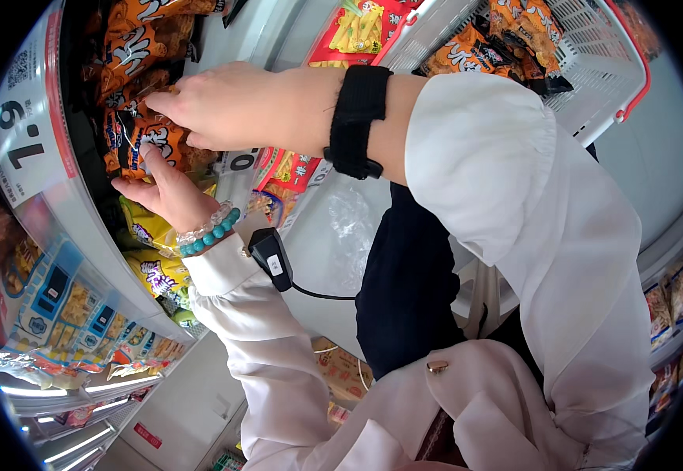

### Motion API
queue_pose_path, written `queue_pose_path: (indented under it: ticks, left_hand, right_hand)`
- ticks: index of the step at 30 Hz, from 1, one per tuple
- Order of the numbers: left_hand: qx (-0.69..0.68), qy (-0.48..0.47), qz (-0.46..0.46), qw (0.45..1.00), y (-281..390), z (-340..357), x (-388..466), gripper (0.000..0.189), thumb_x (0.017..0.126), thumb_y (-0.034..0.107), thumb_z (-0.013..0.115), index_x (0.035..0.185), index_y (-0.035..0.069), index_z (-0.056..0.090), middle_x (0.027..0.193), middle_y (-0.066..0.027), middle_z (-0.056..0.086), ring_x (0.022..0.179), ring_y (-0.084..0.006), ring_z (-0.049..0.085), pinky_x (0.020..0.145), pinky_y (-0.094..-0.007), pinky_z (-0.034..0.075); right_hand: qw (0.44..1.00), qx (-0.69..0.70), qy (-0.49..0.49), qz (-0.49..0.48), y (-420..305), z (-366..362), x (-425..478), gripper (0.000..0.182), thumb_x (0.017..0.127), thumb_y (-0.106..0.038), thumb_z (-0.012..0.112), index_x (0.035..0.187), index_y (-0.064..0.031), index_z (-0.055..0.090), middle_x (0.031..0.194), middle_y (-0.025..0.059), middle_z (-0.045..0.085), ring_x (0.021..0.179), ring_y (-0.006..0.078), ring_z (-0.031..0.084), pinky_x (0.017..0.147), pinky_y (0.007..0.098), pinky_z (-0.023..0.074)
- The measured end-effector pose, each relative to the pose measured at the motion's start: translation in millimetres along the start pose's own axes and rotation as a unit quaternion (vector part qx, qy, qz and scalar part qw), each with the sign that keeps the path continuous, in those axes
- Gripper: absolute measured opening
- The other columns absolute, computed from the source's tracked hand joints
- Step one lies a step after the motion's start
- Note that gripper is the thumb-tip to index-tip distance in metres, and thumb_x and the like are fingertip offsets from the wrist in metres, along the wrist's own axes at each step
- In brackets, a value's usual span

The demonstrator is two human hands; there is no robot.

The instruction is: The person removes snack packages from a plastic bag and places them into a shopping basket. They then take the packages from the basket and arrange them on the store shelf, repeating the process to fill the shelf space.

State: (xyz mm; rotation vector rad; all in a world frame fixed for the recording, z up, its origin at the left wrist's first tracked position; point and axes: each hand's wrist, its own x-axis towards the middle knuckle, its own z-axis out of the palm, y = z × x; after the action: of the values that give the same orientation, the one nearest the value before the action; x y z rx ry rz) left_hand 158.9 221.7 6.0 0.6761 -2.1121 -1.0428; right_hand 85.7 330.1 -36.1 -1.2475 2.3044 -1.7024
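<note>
Orange and black snack bags [135, 56] fill a shelf bin at the upper left. My left hand [168, 194], with a turquoise bead bracelet at the wrist, touches the lower edge of one bag [162, 138], thumb and fingers apart. From above, my right hand [206, 106] reaches over the same bags; its fingertips are partly hidden among them, and whether they grip a bag is unclear. Yellow snack bags [156, 274] lie beside the orange ones. A white plastic basket [606, 88] with red trim holds several similar orange bags [465, 50].
A large price label [26, 118] fronts the shelf at the left. Red snack packets [356, 29] lie between bin and basket. A black device [270, 259] with a cable hangs by my left cuff. Clear plastic wrap [350, 226] lies on the floor.
</note>
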Motion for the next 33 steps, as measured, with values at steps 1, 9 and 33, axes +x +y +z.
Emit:
queue_pose_path:
  ticks: [1, 9, 33]
  left_hand:
    - [-0.004, 0.01, -0.006, 1.0, 2.2, 2.5, -3.6, 0.084, 0.079, 0.024, 0.063, 0.138, 0.003, 0.006, 0.133, -0.0175, 0.03, 0.116, -0.0237, 0.039, 0.094, -0.0333, 0.036]
    - [0.074, 0.037, 0.077, 0.994, 29.3, -16.5, -51.2, 0.068, 0.082, 0.016, 0.059, 0.134, 0.0, 0.018, 0.138, -0.0169, 0.021, 0.128, -0.0238, 0.023, 0.103, -0.0335, 0.025]
    - [-0.025, -0.588, 0.018, 0.809, 122.9, 71.8, -227.4, 0.035, 0.078, 0.008, 0.06, 0.11, -0.003, 0.051, 0.111, -0.0189, 0.054, 0.104, -0.0276, 0.053, 0.09, -0.0331, 0.039]
  right_hand:
    - [1.0, -0.008, 0.022, -0.017, 0.1, -12.2, -1.7, 0.041, 0.074, -0.016, 0.061, 0.112, -0.0082, 0.048, 0.077, 0.0134, 0.062, 0.076, 0.0291, 0.062, 0.064, 0.0382, 0.0501]
    - [0.916, -0.275, -0.273, 0.099, 26.8, -171.1, -103.5, 0.02, 0.082, -0.022, 0.054, 0.085, -0.0036, 0.061, 0.073, 0.0097, 0.062, 0.07, 0.0226, 0.061, 0.063, 0.0358, 0.0494]
    - [0.837, -0.422, -0.027, 0.347, 97.5, -264.1, -304.4, 0.037, 0.074, -0.018, 0.059, 0.109, -0.0082, 0.05, 0.098, 0.0097, 0.058, 0.091, 0.0277, 0.056, 0.073, 0.0357, 0.0473]
